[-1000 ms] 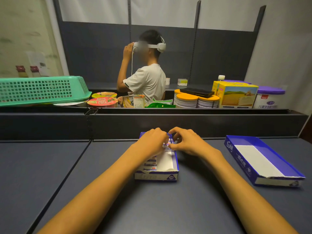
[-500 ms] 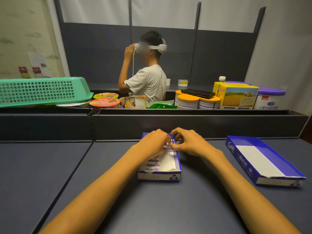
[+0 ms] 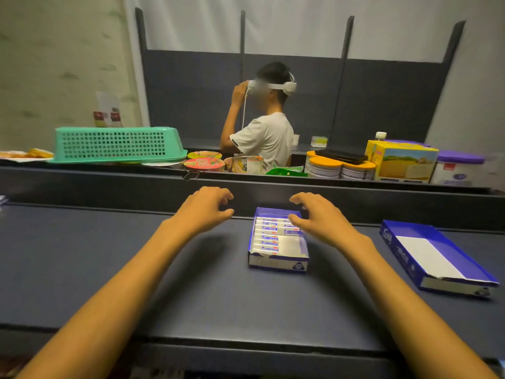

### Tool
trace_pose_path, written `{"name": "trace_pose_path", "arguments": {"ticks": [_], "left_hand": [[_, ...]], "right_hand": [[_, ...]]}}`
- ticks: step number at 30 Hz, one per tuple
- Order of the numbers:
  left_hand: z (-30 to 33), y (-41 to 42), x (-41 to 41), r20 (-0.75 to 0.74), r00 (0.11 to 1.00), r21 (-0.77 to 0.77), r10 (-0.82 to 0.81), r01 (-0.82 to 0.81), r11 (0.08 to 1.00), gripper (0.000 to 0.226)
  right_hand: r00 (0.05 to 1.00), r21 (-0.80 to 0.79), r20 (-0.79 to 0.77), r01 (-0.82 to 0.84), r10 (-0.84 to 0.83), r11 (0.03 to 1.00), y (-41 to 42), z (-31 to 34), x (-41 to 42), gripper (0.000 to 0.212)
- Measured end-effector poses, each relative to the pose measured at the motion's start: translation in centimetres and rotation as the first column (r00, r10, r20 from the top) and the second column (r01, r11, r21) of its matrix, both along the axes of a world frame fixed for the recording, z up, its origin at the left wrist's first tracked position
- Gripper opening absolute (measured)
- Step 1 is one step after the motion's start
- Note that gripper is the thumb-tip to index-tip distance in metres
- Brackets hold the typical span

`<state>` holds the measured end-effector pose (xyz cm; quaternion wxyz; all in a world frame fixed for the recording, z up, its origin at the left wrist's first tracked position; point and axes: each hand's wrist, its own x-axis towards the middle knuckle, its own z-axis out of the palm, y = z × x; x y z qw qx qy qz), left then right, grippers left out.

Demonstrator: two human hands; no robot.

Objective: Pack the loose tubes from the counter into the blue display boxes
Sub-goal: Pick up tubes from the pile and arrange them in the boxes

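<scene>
Blue box (image 3: 278, 262) half-packed with tubes (image 3: 266, 237), sitting on the worktop (image 3: 123, 269) just under the right hand (image 3: 319, 218), long axis running away. Left hand (image 3: 203, 209) off to its left. Both loosely spread, holding nothing. Spare box (image 3: 437, 255) further right.

Your left hand (image 3: 203, 207) and right hand (image 3: 321, 218) were bare, and both your arms had no sleeves showing at all.
</scene>
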<state>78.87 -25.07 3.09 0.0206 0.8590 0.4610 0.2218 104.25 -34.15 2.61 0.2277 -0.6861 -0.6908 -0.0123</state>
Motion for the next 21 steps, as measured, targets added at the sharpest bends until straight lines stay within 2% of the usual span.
{"name": "trace_pose_path", "arguments": {"ticks": [8, 15, 21], "left_hand": [[-1.6, -7.9, -8.0, -0.091, 0.968, 0.02, 0.235, -0.234, 0.972, 0.05], [-2.0, -13.1, -16.6, -0.151, 0.905, 0.029, 0.397, -0.398, 0.917, 0.054], [-1.7, -16.0, -25.0, -0.158, 0.862, 0.029, 0.482, -0.484, 0.875, 0.055]], "right_hand": [[0.961, 0.013, 0.145, -0.241, 0.237, 0.97, -2.1, -0.6, -8.1, 0.052], [0.906, 0.04, 0.177, -0.397, 0.384, 0.917, -3.4, -0.5, -16.2, 0.054], [0.853, -0.011, 0.201, -0.489, 0.481, 0.872, -2.8, -0.5, -25.5, 0.053]]}}
